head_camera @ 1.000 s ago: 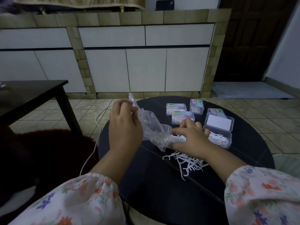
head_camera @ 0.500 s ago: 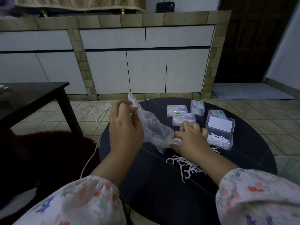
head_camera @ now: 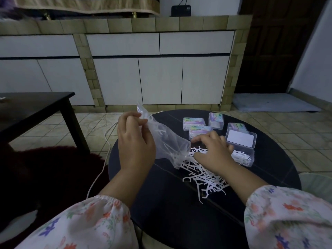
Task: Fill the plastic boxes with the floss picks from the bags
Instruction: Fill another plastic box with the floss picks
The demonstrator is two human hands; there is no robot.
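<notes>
**Bag tipped, picks spilled on the round counter**

The left hand [head_camera: 133, 141] holds a clear plastic bag [head_camera: 167, 142] above the dark round counter [head_camera: 161, 203], its fingers [head_camera: 132, 119] curled round the bag's upper end. The bag hangs slanted, its lower end down near the counter top, with a few white floss picks visible inside it. Just below and beside that end lies a loose heap of floss picks [head_camera: 204, 178], scattered across the middle of the counter and reaching toward the person.

The right hand [head_camera: 213, 151] rests palm down on the far part of the heap, its fingers bent and spread over the picks; whether they actually pinch any pick cannot be told from this view.

Just to the right of that hand stands an open plastic box [head_camera: 245, 157], its tray partly filled with white picks and its lid [head_camera: 240, 139] raised behind it, showing a white rectangle. Behind the hand, toward the far edge of the counter, four closed boxes [head_camera: 194, 122] with pale coloured labels sit close together.

Both forearms wear floral sleeves [head_camera: 93, 223]. On the tiled floor [head_camera: 296, 137] to the left run a white cable [head_camera: 106, 159], a dark red rug [head_camera: 53, 169] and a low dark table [head_camera: 36, 106]. White cupboard doors [head_camera: 159, 79] framed in beige tile fill the background, with a grey mat [head_camera: 273, 103] by the door.
</notes>
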